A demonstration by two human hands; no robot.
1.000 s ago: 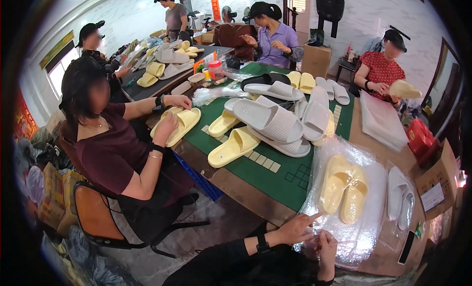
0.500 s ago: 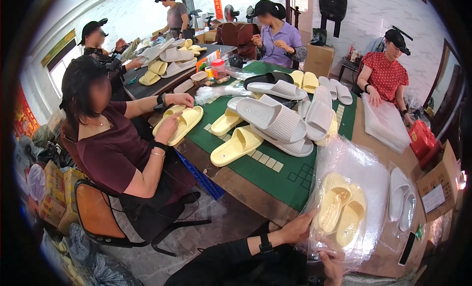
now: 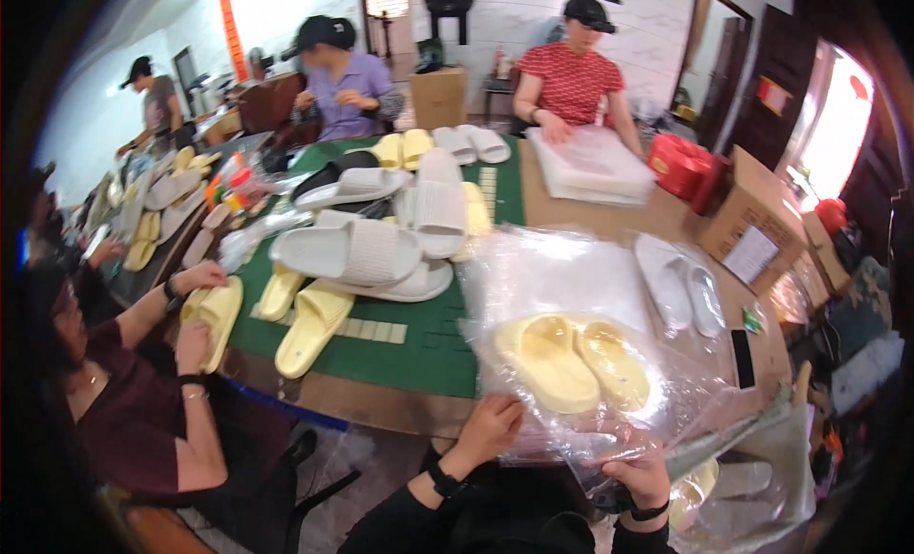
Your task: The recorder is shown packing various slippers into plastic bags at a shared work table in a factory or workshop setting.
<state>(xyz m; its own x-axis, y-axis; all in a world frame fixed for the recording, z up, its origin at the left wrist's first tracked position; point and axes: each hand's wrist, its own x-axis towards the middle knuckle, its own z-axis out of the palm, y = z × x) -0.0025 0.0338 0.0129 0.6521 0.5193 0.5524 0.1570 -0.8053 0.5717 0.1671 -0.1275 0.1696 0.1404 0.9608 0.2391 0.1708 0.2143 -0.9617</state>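
Note:
A pair of pale yellow slippers (image 3: 552, 364) lies side by side inside a clear plastic bag (image 3: 514, 268), over the near part of the table. My left hand (image 3: 490, 428) is closed at the bag's near left edge, its fingertips pinching the film. At the near side, right of the slippers, my right hand (image 3: 640, 478) grips the crumpled edge of the same bag, thumb on top. More flat clear bags seem to lie beneath it; the layers are hard to separate. To the right rests a grey pair of slippers (image 3: 678, 287) in clear wrapping.
Grey and yellow slippers (image 3: 347, 249) are heaped on the green mat (image 3: 433, 364). A black phone (image 3: 743, 359) lies near the right edge, below a cardboard box (image 3: 757, 221). An open bag of slippers (image 3: 743, 487) stands by my right arm. Several people work around the tables.
My view has swung right, so the table appears further left. The bagged yellow slippers have turned to lie more crosswise. Both hands remain at the bag, now wider apart.

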